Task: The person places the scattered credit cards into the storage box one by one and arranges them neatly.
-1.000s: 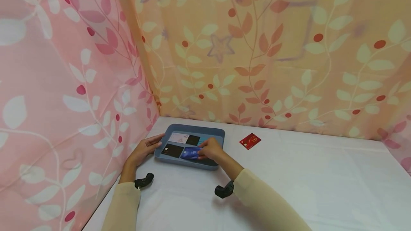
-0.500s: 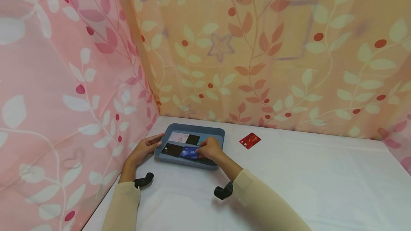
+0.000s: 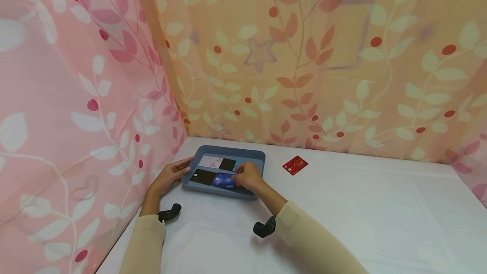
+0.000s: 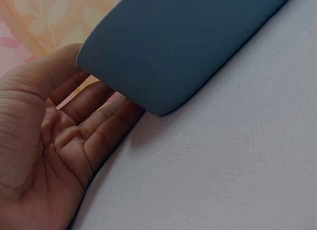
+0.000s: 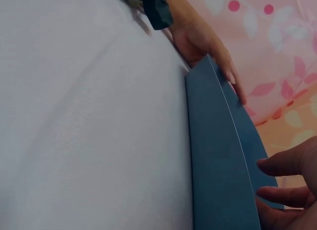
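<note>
A blue-grey tray (image 3: 228,194) stands at the left of the white table. My left hand (image 3: 170,177) lies along its left end, fingers extended against the wall and rim, as the left wrist view also shows. Inside, a blue VIP card (image 3: 223,180) lies in the front row beside a black card (image 3: 203,176). My right hand (image 3: 249,176) reaches in over the tray, its curled fingers at the blue card's right edge. The back row has a pale patterned card (image 3: 210,162), a black card (image 3: 227,164) and a light-blue piece, partly hidden by the right hand.
A red VIP card (image 3: 295,165) lies on the table right of the tray. White cloth (image 3: 365,206) covers the table. A pink floral curtain (image 3: 87,138) hangs close on the left, and an orange one (image 3: 304,54) behind.
The blue card has shifted slightly left and now lies flatter against the black card. My right fingers have followed it a little. My left hand has stayed at the tray's end.
</note>
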Action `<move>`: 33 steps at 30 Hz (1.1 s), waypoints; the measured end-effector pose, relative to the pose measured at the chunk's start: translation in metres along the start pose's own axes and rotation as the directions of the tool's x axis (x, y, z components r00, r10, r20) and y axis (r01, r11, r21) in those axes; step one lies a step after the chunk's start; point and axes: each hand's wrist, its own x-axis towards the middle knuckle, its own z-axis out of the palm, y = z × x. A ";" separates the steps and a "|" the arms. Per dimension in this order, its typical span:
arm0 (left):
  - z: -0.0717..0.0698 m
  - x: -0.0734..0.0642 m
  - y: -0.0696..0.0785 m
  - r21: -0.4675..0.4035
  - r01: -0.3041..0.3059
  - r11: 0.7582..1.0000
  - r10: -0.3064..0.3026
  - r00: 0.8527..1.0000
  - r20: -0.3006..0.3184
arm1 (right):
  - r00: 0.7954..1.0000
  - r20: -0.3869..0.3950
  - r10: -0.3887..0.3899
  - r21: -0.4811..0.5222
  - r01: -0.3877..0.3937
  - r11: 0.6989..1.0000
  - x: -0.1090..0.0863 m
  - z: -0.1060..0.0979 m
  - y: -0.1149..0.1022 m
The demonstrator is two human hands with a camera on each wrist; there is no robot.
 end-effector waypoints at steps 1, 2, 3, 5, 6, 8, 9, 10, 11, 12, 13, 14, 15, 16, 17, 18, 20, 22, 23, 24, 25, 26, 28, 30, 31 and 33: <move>0.000 0.000 0.000 -0.007 0.007 1.000 -0.007 1.000 -0.001 | 1.000 -0.001 -0.003 -0.003 0.003 1.000 0.000 0.000 0.000; -0.001 0.001 0.000 -0.011 0.010 1.000 -0.010 1.000 0.001 | 1.000 -0.001 -0.005 -0.007 0.005 1.000 0.000 0.000 0.000; -0.001 0.001 0.000 -0.018 0.017 1.000 -0.017 1.000 -0.001 | 1.000 -0.001 -0.008 -0.007 0.008 1.000 0.000 0.000 0.000; -0.001 0.000 0.000 -0.016 0.014 1.000 -0.014 1.000 0.006 | 1.000 0.002 -0.011 -0.006 0.011 1.000 -0.001 -0.001 0.000; 0.000 0.000 0.000 -0.015 0.015 1.000 -0.015 1.000 0.006 | 1.000 0.004 -0.012 -0.003 0.012 1.000 -0.001 -0.001 0.000; 0.000 0.000 0.001 -0.015 0.020 1.000 -0.020 1.000 0.004 | 1.000 0.006 -0.013 0.000 0.013 1.000 -0.002 -0.001 -0.001; 0.000 0.000 0.001 -0.015 0.024 1.000 -0.024 1.000 0.002 | 1.000 0.008 -0.015 0.003 0.015 1.000 -0.003 -0.001 -0.001; 0.000 0.000 0.001 -0.015 0.027 1.000 -0.027 1.000 0.000 | 1.000 0.009 -0.016 0.001 0.016 1.000 -0.003 -0.001 -0.001; 0.000 0.000 0.001 -0.012 0.027 1.000 -0.027 1.000 0.000 | 1.000 0.008 -0.018 0.001 0.018 1.000 -0.003 -0.001 -0.001; 0.000 0.000 0.001 -0.010 0.025 1.000 -0.025 1.000 0.002 | 1.000 0.008 -0.019 0.000 0.019 1.000 -0.003 -0.002 -0.001; 0.000 0.000 0.001 -0.002 0.021 1.000 -0.021 1.000 0.004 | 1.000 0.008 -0.020 -0.001 0.020 1.000 -0.003 -0.002 -0.001; -0.001 0.000 0.001 0.004 0.015 1.000 -0.015 1.000 0.006 | 1.000 0.009 -0.021 0.000 0.021 1.000 -0.003 -0.002 -0.001; -0.001 0.000 0.001 0.008 0.010 1.000 -0.010 1.000 0.009 | 1.000 0.008 -0.021 -0.002 0.021 1.000 -0.003 -0.002 -0.001; -0.001 0.000 0.002 0.010 0.006 1.000 -0.006 1.000 0.011 | 1.000 0.007 -0.019 -0.003 0.019 1.000 -0.003 -0.002 -0.001; -0.001 0.000 0.002 0.015 -0.002 1.000 0.002 1.000 0.017 | 1.000 0.006 -0.017 -0.001 0.017 1.000 -0.003 -0.002 -0.001; -0.001 0.000 0.002 0.010 0.002 1.000 -0.002 1.000 0.012 | 1.000 0.006 -0.015 -0.002 0.015 1.000 -0.003 -0.002 -0.002; -0.001 0.000 0.003 0.005 0.008 1.000 -0.008 1.000 0.005 | 1.000 0.004 -0.022 -0.006 0.022 1.000 -0.003 -0.002 -0.002; -0.001 0.000 0.003 0.000 0.010 1.000 -0.010 1.000 0.004 | 1.000 0.002 -0.028 -0.011 0.028 1.000 -0.004 -0.001 -0.002; -0.001 0.000 0.003 0.000 0.008 1.000 -0.008 1.000 0.006 | 0.999 0.001 -0.032 -0.014 0.032 0.999 -0.004 -0.001 -0.003; -0.001 0.000 0.002 -0.005 0.013 1.000 -0.013 1.000 0.002 | 0.999 0.000 -0.037 -0.018 0.037 0.999 -0.004 -0.001 -0.003; -0.001 0.001 0.002 -0.004 0.008 1.000 -0.008 1.000 0.007 | 0.999 0.000 -0.040 -0.021 0.040 0.999 -0.004 -0.001 -0.003; -0.001 0.000 0.001 -0.006 0.006 1.000 -0.006 1.000 0.008 | 0.999 0.000 -0.040 -0.026 0.040 0.999 -0.004 -0.001 -0.004; -0.001 0.000 0.001 -0.013 0.000 1.000 0.000 1.000 0.011 | 0.999 -0.002 -0.037 -0.033 0.037 0.999 -0.005 -0.001 -0.004; -0.001 0.000 0.001 -0.017 0.003 1.000 -0.003 1.000 0.006 | 0.999 -0.008 -0.036 -0.046 0.036 0.998 -0.005 -0.001 -0.004; 0.000 0.000 0.001 -0.018 0.002 1.000 -0.002 1.000 0.007 | 0.999 -0.011 -0.032 -0.047 0.031 0.998 -0.005 -0.002 -0.004; 0.000 0.000 0.002 -0.016 0.006 1.000 -0.006 1.000 0.003 | 1.000 -0.019 -0.023 -0.042 0.022 0.999 -0.006 -0.003 -0.005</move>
